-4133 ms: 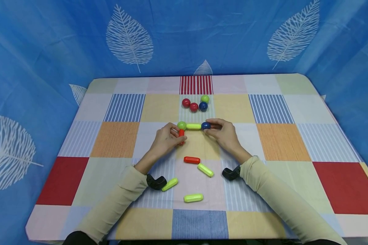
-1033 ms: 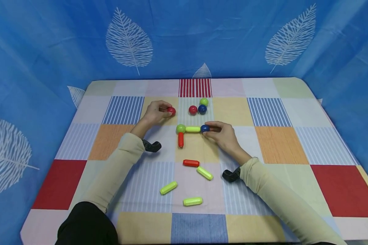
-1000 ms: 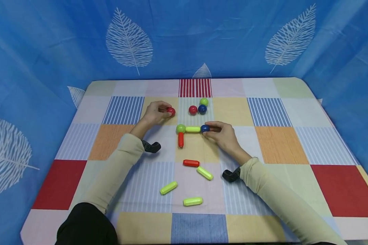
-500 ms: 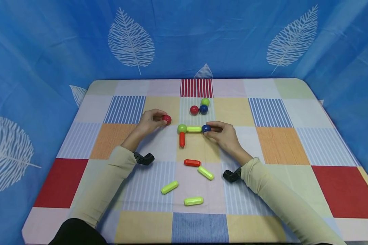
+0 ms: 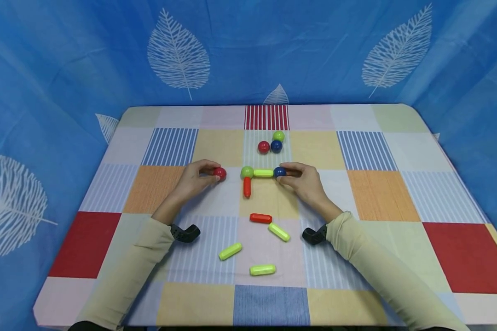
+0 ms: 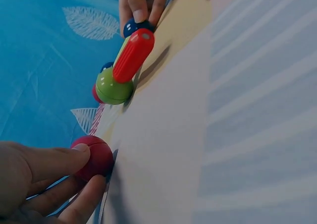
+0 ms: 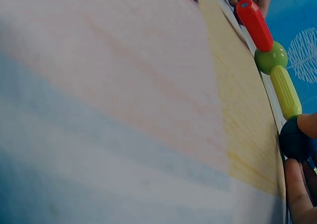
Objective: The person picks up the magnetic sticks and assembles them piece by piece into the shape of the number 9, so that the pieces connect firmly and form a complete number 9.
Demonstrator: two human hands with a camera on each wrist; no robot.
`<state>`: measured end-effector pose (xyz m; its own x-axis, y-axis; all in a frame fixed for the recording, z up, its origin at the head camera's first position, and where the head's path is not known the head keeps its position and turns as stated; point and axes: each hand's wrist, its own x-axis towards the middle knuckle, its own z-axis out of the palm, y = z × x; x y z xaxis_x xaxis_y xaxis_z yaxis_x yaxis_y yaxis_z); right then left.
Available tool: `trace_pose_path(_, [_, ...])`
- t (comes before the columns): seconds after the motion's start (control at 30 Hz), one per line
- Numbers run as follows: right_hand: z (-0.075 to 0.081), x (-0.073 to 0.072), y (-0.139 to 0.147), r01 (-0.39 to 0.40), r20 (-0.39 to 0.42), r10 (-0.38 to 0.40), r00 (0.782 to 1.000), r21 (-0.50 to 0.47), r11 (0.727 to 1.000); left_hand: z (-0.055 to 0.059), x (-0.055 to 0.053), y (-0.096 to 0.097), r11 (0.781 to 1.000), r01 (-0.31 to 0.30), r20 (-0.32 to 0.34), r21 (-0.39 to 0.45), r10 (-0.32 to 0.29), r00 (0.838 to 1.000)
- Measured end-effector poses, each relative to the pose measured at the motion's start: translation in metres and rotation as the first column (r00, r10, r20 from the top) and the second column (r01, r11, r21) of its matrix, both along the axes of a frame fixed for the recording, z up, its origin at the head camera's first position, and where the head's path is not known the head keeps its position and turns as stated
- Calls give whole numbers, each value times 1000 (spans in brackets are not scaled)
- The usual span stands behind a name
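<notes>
My left hand (image 5: 193,180) pinches a red ball (image 5: 220,174) between thumb and fingers, left of a joined piece. That piece has a green ball (image 5: 247,172) at its corner, a red stick (image 5: 247,187) pointing toward me and a yellow-green stick (image 5: 263,173) running right to a dark blue ball (image 5: 279,172). Thumb and fingers of my right hand (image 5: 308,185) grip the blue ball. In the left wrist view the red ball (image 6: 94,158) shows a seam, and the red stick (image 6: 133,55) has a small grey disc in its end.
Behind the joined piece lie a loose red ball (image 5: 263,147), a blue ball (image 5: 276,146) and a green ball (image 5: 279,136). Nearer me are a red stick (image 5: 261,218) and several yellow-green sticks (image 5: 262,270). A patchwork cloth (image 5: 397,257) covers the table; a blue curtain (image 5: 248,50) hangs behind.
My left hand has let go of the joined red stick, taken a red ball from the back group and brought it left and toward me. My right hand keeps holding the blue ball.
</notes>
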<state>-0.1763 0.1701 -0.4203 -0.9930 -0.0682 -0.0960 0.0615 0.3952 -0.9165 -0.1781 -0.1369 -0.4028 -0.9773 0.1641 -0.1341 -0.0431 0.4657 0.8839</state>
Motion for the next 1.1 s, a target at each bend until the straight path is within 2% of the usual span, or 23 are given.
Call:
trace_pose_path(0.17, [0, 0, 0, 1, 2, -1, 1000, 1, 1000, 1, 12, -3, 1000, 12, 0, -7, -12, 1000])
trace_pose_path(0.43, [0, 0, -1, 9, 7, -9, 1000, 5, 1000, 1, 29, -3, 999, 43, -36, -33, -44, 998])
trace_pose_path(0.77, [0, 1, -1, 9, -3, -9, 1000, 8, 1000, 0, 51, 12, 996, 94, -35, -3, -94, 995])
trace_pose_path(1.1, [0, 1, 0, 3, -10, -3, 1000, 6, 1000, -3, 65, 26, 991, 126, -32, 44, -125, 992])
